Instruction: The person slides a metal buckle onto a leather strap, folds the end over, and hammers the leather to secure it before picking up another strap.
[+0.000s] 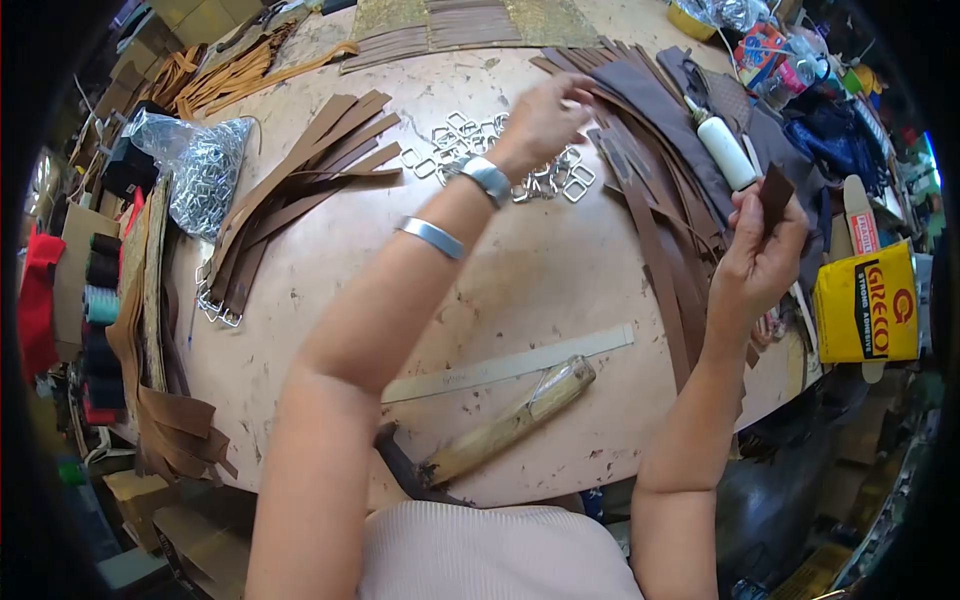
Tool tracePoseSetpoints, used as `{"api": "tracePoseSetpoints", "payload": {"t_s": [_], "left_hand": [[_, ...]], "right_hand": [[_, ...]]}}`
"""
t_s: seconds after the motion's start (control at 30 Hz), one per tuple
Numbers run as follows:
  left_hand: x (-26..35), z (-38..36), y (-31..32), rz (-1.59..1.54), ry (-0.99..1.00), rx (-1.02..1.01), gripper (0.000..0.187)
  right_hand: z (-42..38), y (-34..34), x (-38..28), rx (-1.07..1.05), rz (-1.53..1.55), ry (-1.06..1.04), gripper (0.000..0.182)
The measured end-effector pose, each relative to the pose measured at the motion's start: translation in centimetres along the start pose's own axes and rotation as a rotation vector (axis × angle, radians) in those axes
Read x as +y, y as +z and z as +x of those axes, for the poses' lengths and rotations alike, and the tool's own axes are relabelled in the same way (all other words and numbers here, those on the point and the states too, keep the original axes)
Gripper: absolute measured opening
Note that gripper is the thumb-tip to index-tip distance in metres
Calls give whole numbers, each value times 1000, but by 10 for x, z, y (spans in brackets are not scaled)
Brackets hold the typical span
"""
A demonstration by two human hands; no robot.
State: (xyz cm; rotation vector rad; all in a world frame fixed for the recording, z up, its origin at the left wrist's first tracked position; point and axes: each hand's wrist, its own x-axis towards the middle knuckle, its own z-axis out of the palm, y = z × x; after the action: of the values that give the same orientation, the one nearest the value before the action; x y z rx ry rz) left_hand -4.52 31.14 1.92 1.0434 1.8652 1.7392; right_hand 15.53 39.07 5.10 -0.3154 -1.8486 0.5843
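My right hand [760, 255] is closed around a dark brown leather strip [775, 192], whose end sticks up above the thumb; the rest of it is hidden by the hand. Stretched across the table, my left hand [545, 120] has its fingers apart and slightly bent, with nothing visible in them. It hovers near the upper ends of a pile of brown leather strips [660, 290]. Partly behind the left wrist lies a heap of square metal rings [462, 135]. A white squeeze bottle [725, 152] lies just above my right hand.
More leather strips [290, 190] and a plastic bag of metal rings [208, 180] lie to the left. A hammer [510, 420] and a pale ruler [520, 362] rest near the front edge. At right stands a yellow adhesive tin [868, 305]; thread spools [100, 305] line the left side.
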Motion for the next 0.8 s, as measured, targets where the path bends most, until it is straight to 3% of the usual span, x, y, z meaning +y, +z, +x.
{"api": "tracePoseSetpoints", "payload": {"t_s": [0.07,0.1,0.23,0.33,0.43,0.53,0.6,0.7,0.8], "left_hand": [[-1,-6,-26,137,-35,-28,30],[7,-16,-33,412,-15,-2,25],[-6,-43,-24,605,224,-138,14],[-7,-59,4,896,392,-140,7],[-20,-56,20,1168,557,-177,3],[-18,-57,28,1290,610,-235,6],[-13,-59,29,1256,544,-179,5],[-3,-63,16,940,448,-117,6],[22,-82,-10,630,231,-92,11]], "right_hand": [[0,1,-6,13,95,25,14],[-1,2,-8,22,157,27,15],[-5,6,-21,-60,268,23,16],[-6,9,-31,-414,64,127,22],[-16,22,-21,-824,-197,292,15],[-28,35,10,-770,-388,177,9],[-20,33,10,-657,-177,347,11],[-7,21,-13,-368,200,511,18],[5,0,-16,-185,254,433,21]]}}
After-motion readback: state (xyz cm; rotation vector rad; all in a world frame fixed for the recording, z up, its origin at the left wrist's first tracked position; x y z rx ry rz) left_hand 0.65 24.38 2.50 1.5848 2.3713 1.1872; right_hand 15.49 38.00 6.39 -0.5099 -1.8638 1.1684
